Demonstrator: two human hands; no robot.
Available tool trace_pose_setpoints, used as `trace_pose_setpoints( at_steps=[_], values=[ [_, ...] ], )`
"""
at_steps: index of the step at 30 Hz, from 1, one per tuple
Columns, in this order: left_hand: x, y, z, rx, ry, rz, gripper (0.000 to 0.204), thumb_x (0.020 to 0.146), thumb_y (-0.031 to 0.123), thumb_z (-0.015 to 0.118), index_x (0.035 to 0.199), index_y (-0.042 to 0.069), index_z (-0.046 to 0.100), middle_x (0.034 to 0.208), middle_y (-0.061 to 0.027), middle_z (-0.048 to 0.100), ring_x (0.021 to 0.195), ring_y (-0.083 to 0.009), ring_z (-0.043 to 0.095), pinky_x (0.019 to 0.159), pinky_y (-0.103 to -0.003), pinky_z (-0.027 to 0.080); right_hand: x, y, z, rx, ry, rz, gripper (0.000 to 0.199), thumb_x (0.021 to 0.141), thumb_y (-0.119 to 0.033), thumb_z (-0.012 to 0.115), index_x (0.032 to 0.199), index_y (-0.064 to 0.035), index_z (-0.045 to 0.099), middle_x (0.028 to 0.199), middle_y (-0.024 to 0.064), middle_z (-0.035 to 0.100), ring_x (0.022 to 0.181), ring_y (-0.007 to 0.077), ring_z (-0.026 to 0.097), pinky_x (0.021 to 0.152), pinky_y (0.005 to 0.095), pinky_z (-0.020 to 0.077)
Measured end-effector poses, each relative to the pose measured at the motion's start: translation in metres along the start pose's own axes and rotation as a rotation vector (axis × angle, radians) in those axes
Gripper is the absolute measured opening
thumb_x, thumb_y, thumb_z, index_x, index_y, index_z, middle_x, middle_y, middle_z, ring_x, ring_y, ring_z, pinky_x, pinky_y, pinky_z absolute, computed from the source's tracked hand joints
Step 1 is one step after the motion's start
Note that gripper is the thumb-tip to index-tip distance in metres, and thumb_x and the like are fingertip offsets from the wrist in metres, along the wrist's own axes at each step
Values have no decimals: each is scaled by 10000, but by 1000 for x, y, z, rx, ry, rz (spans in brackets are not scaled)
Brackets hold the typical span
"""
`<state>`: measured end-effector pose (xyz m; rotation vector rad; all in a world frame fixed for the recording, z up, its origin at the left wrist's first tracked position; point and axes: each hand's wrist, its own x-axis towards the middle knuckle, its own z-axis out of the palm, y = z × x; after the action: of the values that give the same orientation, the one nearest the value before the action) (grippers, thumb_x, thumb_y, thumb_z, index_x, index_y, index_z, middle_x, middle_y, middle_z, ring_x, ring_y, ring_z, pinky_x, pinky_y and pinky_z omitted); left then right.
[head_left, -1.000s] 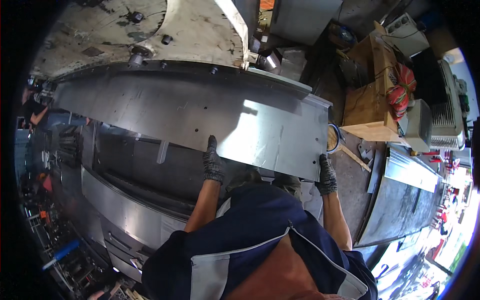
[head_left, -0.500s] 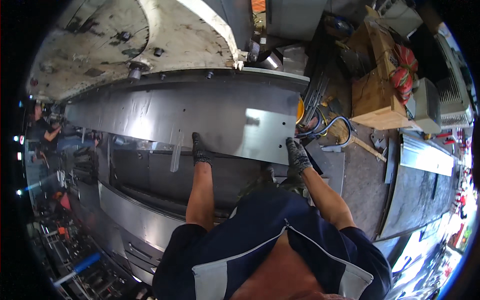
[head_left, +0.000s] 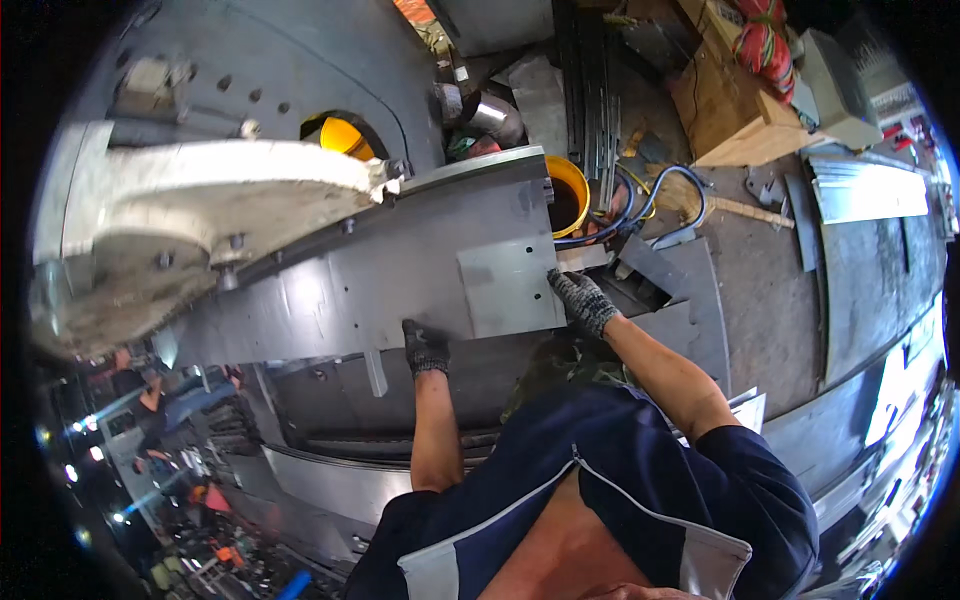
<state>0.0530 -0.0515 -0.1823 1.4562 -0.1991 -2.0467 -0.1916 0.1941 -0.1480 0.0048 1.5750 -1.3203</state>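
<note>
A: Head view, item one. What are the hands doing?

B: Both are wearing dark knit gloves. The left hand [head_left: 426, 347] is gripping the lower edge of the sheet [head_left: 400, 280], fingers curled over the rim. The right hand [head_left: 583, 300] is pinching the sheet's right-hand corner, at about 3 o'clock from the left hand.

A: Item two, the sheet itself?

B: A long grey metal panel, lying across the middle of the picture and running from about 8 o'clock up toward 2 o'clock. A lighter square patch [head_left: 510, 285] is sitting at its right end, just beside the right hand. A few small holes are showing along its face.

A: Item three, what is above it?

B: A worn whitish machine arm [head_left: 210, 210] is overhanging the sheet at 10 o'clock, bolted along its lower edge. Behind it a dark curved housing [head_left: 300, 70] is rising at 11 o'clock, with a yellow part [head_left: 340, 135] showing through an opening.

A: Item four, the surroundings?

B: A yellow bucket [head_left: 568, 190] is standing at 1 o'clock, touching the sheet's far corner. Blue and dark cables [head_left: 640, 205] are looping just beside it. A wooden crate [head_left: 735, 100] is sitting at 2 o'clock. More metal sheets [head_left: 870, 190] are lying at 3 o'clock. Another person [head_left: 180, 400] is bending at 8 o'clock, well apart.
</note>
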Motion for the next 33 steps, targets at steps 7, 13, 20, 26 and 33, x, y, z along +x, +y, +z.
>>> trace_pose_setpoints(
  at_steps=[7, 13, 20, 26, 33],
  values=[
    [-48, 23, 37, 16, 286, -62, 442, 742, 400, 741, 1028, 107, 577, 782, -19, 639, 687, -173, 614, 696, -403, 545, 51, -9, 16, 118, 28, -288, 409, 937, -319, 523, 1157, 24, 558, 1093, 103, 621, 1013, 187, 562, 915, 290, 407],
    [-39, 30, 13, 260, 406, -33, 616, 733, 567, 673, 1123, 119, 509, 1022, -95, 586, 925, -267, 548, 918, -456, 435, 55, -48, 21, 327, 14, -208, 334, 944, -230, 513, 1154, 26, 555, 1085, 132, 625, 1025, 227, 566, 924, 309, 416],
    [-69, 10, 67, 159, 607, 42, 507, 705, 451, 755, 1027, 128, 534, 879, -43, 587, 733, -206, 570, 718, -396, 509, 67, -36, 9, 133, 35, -372, 322, 945, -197, 488, 1155, 41, 540, 1094, 177, 620, 1049, 264, 574, 930, 337, 428],
    [-66, 19, 48, 213, 537, 44, 675, 688, 478, 768, 1183, 138, 458, 902, -29, 577, 865, -229, 546, 908, -506, 406, 74, -54, -6, 201, 89, -423, 299, 930, -183, 502, 1098, 59, 554, 1016, 205, 634, 966, 311, 604, 874, 343, 457],
    [-77, -6, 87, 354, 656, 107, 654, 688, 486, 762, 1168, 138, 487, 962, -41, 538, 834, -194, 518, 747, -383, 473, 71, -66, 4, 54, 271, -449, 283, 925, -174, 485, 1030, 68, 587, 994, 236, 623, 968, 363, 583, 878, 386, 446]
  ],
)
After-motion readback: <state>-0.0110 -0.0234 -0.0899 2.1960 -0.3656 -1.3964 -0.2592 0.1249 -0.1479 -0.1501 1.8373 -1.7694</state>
